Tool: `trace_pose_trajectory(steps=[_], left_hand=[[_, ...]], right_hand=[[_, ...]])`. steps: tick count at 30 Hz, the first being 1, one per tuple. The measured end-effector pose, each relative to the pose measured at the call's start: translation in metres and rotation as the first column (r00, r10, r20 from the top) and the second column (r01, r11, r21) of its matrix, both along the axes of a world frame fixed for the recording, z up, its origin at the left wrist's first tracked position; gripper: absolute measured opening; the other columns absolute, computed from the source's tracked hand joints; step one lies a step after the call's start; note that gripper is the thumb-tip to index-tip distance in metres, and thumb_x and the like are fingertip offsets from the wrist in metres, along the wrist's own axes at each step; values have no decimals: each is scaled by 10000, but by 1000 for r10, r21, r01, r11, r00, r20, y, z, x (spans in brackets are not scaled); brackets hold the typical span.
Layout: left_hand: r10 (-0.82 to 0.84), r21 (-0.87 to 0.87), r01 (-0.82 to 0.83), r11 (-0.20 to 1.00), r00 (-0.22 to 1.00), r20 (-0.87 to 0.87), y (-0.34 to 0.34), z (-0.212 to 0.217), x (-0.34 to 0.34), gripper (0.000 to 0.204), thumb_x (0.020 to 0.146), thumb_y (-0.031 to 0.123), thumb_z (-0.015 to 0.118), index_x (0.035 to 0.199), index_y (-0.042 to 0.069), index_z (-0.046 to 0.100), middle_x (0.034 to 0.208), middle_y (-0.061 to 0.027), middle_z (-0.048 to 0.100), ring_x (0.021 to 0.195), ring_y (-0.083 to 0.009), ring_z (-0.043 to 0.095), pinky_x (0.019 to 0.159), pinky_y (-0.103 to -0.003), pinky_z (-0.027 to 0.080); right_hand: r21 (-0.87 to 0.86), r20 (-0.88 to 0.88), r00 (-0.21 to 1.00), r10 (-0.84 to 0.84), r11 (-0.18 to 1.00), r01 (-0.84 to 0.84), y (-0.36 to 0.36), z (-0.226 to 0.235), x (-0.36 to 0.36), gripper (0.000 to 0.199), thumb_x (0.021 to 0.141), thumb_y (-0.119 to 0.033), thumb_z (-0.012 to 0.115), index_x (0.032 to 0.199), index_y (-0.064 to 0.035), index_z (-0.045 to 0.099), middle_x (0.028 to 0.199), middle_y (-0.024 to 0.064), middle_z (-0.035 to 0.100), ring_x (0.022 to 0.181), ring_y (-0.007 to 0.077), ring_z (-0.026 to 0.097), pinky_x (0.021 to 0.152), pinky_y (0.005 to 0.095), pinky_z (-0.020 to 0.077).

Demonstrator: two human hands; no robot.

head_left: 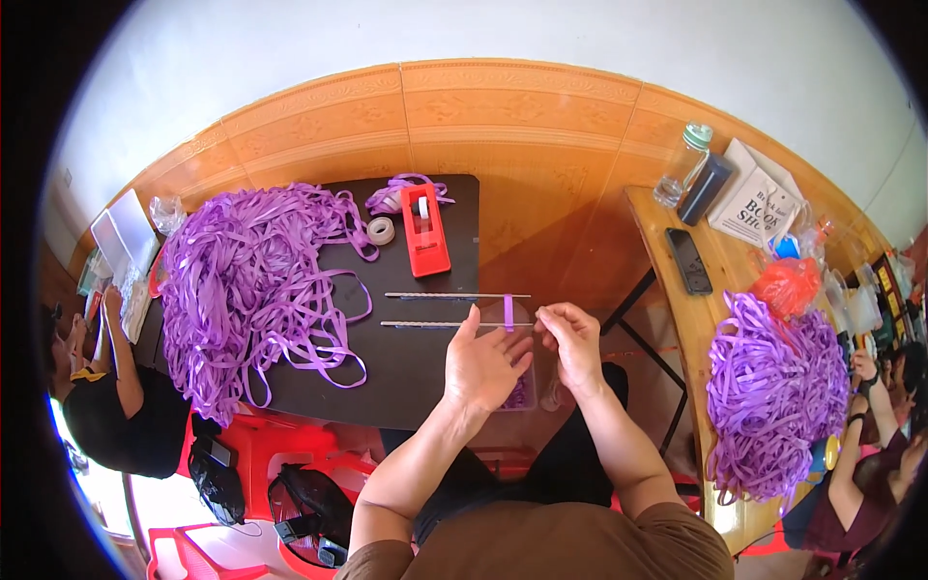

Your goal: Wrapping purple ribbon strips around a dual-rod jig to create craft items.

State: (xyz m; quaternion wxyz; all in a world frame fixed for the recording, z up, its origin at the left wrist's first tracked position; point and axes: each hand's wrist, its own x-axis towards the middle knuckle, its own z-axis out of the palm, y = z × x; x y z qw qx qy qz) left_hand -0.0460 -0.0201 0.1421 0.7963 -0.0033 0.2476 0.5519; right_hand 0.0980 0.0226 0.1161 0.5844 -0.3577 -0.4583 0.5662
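Note:
Two thin metal rods point(435, 296) stick out past the right edge of the dark table, side by side. A short purple ribbon point(508, 311) spans both rods near their free ends. My left hand point(488, 370) is open, palm up and fingers spread, just below the nearer rod. My right hand point(572, 346) is closed in a pinch by that rod's tip; what its fingers hold, if anything, is too small to make out. Below my hands, partly hidden, is a clear plastic box point(527, 394) with purple pieces inside.
A large heap of purple ribbon point(261, 280) covers the table's left. Behind the rods stand a red tape dispenser point(425, 237) and a tape roll point(381, 231). The wooden table point(667, 319) at right bears a phone point(688, 261), a bottle point(684, 164) and more ribbon point(778, 401). People sit on both sides.

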Motion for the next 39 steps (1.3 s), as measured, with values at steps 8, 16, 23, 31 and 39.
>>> trace_pose_trajectory(steps=[8,16,23,31,39], left_hand=[[-21,92,16,996,998,54,-4,-7,-6,946,893,549,475,1438,-90,39,1441,-224,255,1344,-341,265,1113,-439,181],[-7,34,4,999,994,105,-5,-4,-6,906,893,564,466,1420,-93,131,1450,-214,272,1356,-330,263,1118,-435,186],[-16,80,6,997,992,122,-4,-2,-6,746,918,546,420,1332,-73,365,1360,-183,430,1264,-286,399,1079,-408,272],[3,62,-10,998,993,120,-5,-1,-7,644,953,502,365,1305,-36,410,1324,-146,474,1241,-276,424,1065,-413,290],[22,122,-44,992,984,175,-5,-15,-7,525,989,440,297,1278,27,444,1288,-119,511,1197,-278,464,1050,-424,309]], right_hand=[[255,405,896,183,918,-303,58,29,-55,120,878,-38,620,977,24,644,913,33,602,795,71,559,688,210,446],[179,631,775,50,962,-208,126,28,-136,335,838,-308,665,752,16,664,619,111,612,622,189,595,594,328,454],[-36,355,920,163,986,-161,135,15,-159,213,784,-187,722,720,7,665,620,38,609,604,92,534,553,289,424],[-35,115,956,271,962,-269,105,53,-156,152,834,-65,663,690,-32,627,740,-12,597,692,43,487,664,214,371],[140,507,862,-9,988,-72,77,7,-145,107,786,-87,705,754,8,667,994,152,616,1156,261,498,940,386,362]])
